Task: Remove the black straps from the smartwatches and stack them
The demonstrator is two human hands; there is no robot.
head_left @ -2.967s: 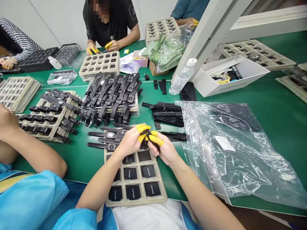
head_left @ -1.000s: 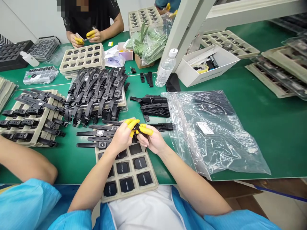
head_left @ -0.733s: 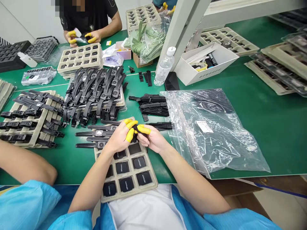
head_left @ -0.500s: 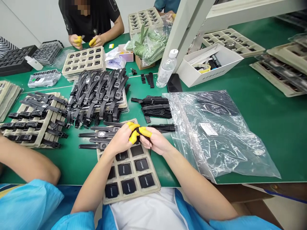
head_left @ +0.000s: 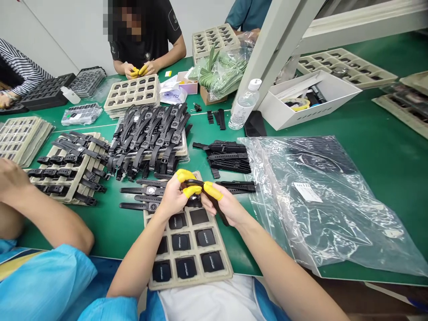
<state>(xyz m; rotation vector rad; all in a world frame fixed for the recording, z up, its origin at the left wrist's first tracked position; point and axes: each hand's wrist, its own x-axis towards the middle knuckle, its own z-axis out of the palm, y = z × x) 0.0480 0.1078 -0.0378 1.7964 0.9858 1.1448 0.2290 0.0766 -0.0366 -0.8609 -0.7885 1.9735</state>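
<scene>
Both my hands meet over the far part of a beige tray (head_left: 192, 281), wearing yellow finger covers. My left hand (head_left: 177, 194) pinches a black watch (head_left: 194, 182) near its case, which the fingers mostly hide. In my right hand (head_left: 222, 200) is a black watch strap (head_left: 219, 210), running down past the fingers; whether it is joined to the case I cannot tell. Dark square watch faces (head_left: 186, 267) sit in the tray's nearer compartments. Several watches with straps (head_left: 137, 190) lie across its far left part, sticking out over the edge.
Loose black straps (head_left: 230, 156) lie beyond my hands, beside a large clear plastic bag (head_left: 321, 214). Piled watches (head_left: 150, 133) stand at the back left. A water bottle (head_left: 245, 104) and white box (head_left: 310, 100) stand behind. A co-worker's arm (head_left: 56, 218) is at left.
The view has shifted, so the scene sits further right and lower. The strap now hangs visibly from my right hand, where before the fingers hid most of it. The co-worker opposite has brought both hands together.
</scene>
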